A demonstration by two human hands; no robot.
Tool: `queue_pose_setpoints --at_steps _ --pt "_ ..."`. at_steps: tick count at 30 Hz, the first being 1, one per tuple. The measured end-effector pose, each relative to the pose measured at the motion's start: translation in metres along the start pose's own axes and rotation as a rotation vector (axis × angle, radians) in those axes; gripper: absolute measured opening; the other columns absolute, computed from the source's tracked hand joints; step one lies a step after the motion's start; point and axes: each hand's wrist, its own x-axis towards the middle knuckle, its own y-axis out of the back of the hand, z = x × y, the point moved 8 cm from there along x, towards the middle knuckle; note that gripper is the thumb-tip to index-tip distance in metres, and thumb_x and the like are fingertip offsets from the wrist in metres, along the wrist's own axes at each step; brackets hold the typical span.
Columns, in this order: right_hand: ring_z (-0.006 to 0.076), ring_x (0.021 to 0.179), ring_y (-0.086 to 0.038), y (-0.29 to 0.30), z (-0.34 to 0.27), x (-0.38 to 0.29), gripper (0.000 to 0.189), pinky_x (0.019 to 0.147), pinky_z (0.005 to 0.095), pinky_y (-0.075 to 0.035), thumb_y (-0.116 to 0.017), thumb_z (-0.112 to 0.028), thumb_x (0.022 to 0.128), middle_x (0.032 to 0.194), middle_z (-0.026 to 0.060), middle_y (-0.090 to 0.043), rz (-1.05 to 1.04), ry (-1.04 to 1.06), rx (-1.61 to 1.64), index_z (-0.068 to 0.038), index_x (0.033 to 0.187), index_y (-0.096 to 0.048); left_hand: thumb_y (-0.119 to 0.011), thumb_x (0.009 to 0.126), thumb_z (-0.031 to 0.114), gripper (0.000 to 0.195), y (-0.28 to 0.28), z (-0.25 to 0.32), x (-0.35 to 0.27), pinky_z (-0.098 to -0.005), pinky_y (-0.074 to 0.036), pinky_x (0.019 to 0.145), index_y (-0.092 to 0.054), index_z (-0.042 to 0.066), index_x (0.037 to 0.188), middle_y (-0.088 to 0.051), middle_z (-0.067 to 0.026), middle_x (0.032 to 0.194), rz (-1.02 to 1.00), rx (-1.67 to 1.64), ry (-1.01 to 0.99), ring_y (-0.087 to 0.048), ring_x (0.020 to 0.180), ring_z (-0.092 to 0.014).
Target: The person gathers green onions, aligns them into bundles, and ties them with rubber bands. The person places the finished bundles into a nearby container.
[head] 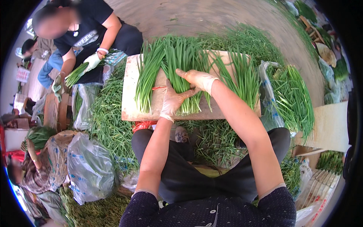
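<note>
A middle bunch of garlic chives (181,58) lies on a pale board (175,115), its cut ends towards me. My left hand (173,100), in a thin translucent glove, grips the bunch from its left side near the lower stalks. From the right, my gloved right hand (200,81) holds the same bunch, with one digit stretched across the leaves. The two hands meet over the stalks. A red tie (159,88) shows beside my left hand; its far part is hidden. Loose chives lie on the board to the left (146,85) and to the right (245,82).
Chive scraps (113,113) cover the floor around the board. A plastic-lined pile of chives (295,96) stands at the right. At the upper left, a co-worker (85,34) holds chives in gloved hands. A filled plastic bag (90,167) sits at the lower left, near another person (34,170).
</note>
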Motion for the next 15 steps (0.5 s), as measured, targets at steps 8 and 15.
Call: queue_pose_setpoints --at_steps 8,15 --pt "0.0199 0.071 -0.072 0.09 -0.004 -0.071 0.051 0.076 0.037 -0.059 -0.067 -0.042 0.099 0.087 0.0128 -0.074 0.464 0.195 -0.539 0.0 0.128 -0.067 -0.093 0.068 0.011 0.123 0.006 -0.024 0.007 -0.0362 -0.05 0.109 -0.016 -0.013 0.161 -0.062 -0.0237 0.142 0.136 0.038 -0.065 -0.063 0.127 -0.031" --pt "0.0392 0.096 -0.076 0.07 0.122 -0.063 0.06 0.096 0.0465 -0.057 -0.079 -0.043 0.085 0.095 0.0223 -0.077 0.757 0.197 -0.876 -0.005 0.131 -0.07 -0.089 0.072 0.0 0.092 0.006 -0.021 0.01 -0.0384 -0.052 0.107 -0.04 -0.003 0.15 -0.067 -0.0182 0.134 0.156 0.001 -0.115 -0.067 0.119 -0.03"
